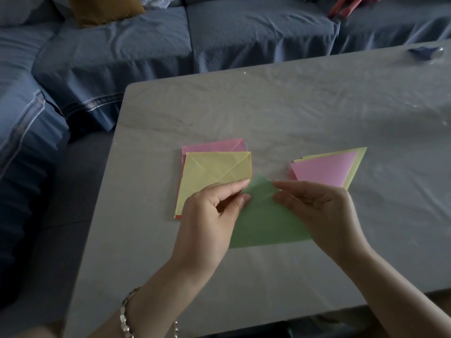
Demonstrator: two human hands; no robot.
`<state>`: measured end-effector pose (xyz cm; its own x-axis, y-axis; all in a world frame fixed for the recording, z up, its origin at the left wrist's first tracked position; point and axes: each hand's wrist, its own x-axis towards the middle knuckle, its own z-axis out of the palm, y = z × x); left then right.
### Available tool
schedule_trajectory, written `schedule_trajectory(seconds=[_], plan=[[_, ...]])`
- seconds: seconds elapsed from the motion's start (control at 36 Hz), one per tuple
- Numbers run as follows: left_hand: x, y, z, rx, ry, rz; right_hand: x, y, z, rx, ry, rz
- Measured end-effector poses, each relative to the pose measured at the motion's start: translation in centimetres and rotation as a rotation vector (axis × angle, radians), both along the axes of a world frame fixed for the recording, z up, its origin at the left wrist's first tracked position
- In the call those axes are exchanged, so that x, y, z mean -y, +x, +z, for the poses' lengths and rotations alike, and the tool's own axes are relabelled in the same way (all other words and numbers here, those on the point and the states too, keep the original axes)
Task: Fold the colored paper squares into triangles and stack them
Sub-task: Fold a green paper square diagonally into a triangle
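green sheet (263,220): mid-frame, left hand (210,215) and right hand (317,211) both pinching its top corner, probably lining up edges
folded pile (327,169): right of centre, parked within reach

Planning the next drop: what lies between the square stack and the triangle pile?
Head view: bare table, plus the tip of the green paper pinched by left hand and right hand.

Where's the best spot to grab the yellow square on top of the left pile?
Pinch the yellow square at its far right corner, probably from the right: it lies flat, that corner is uncovered, and the left hand, pinching the green paper, covers the near right one.
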<state>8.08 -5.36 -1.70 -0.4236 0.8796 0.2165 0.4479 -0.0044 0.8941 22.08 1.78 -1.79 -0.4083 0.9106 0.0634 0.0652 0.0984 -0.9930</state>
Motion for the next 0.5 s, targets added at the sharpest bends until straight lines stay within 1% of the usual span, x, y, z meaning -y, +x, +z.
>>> schedule_trajectory(seconds=[0.22, 0.33, 0.39, 0.44, 0.5], plan=[[0.0, 0.1, -0.2, -0.045, -0.006, -0.013, -0.2, 0.3, -0.3, 0.026, 0.009, 0.016], [0.1, 0.2, -0.7, -0.008, -0.025, 0.014, -0.6, 0.4, -0.4, 0.071, 0.023, 0.048], [0.2, 0.2, -1.1, 0.083, -0.058, 0.024, -1.0, 0.5, -0.6, 0.109, 0.034, 0.096], [0.0, 0.1, -1.4, 0.176, -0.109, 0.010, -1.7, 0.6, -0.8, 0.181, 0.040, 0.193], [-0.3, -0.2, -1.8, 0.186, -0.180, -0.044, -2.4, 0.6, -0.8, 0.308, 0.076, 0.337]])
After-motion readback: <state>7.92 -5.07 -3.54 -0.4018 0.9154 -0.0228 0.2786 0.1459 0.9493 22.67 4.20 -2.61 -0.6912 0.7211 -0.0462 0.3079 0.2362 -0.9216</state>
